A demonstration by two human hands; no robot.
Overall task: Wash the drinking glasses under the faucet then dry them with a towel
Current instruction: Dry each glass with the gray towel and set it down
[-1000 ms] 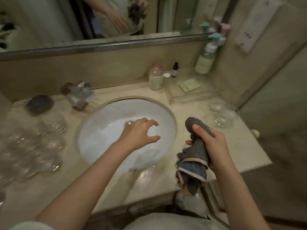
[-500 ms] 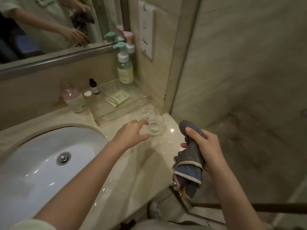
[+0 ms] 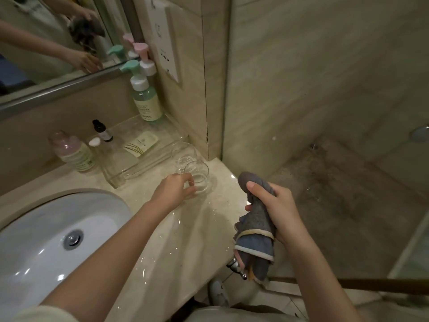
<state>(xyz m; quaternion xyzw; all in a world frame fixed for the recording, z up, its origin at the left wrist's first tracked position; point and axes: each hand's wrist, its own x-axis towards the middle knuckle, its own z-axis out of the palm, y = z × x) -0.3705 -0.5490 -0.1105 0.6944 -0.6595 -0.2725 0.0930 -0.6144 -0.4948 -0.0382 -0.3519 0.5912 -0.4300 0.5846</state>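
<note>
A clear, rounded glass (image 3: 197,176) stands upright at the counter's (image 3: 162,228) far right corner, next to the wall edge. The left hand (image 3: 173,190) reaches across the counter and its fingers curl round the glass's near side, gripping it low. A second glass (image 3: 183,153), equally clear and rounded, stands just behind the first, touching or nearly touching it; which cannot be told.

The right hand (image 3: 275,209) hangs off the counter's right edge, clenched round a bunched grey towel (image 3: 254,231) with a pale trim band; the cloth's folds droop below the fist.

Left of the glasses a clear plastic tray (image 3: 139,163) lies along the back of the counter, holding a flat pale sachet (image 3: 141,144). At the tray's far end a green pump bottle (image 3: 145,96) stands in the corner, with a pink-topped pump bottle (image 3: 144,59) behind it against the mirror (image 3: 46,43). A small dark dropper bottle (image 3: 102,131), a white cap (image 3: 94,142) and a pink-lidded bottle (image 3: 70,151) stand at the tray's left end.

The counter is glossy beige stone, wet with scattered drops near its front edge. The white oval sink (image 3: 34,252) sits at the left, with a metal drain (image 3: 73,238) at its bottom. A white wall socket (image 3: 167,43) is mounted above the bottles.
</note>
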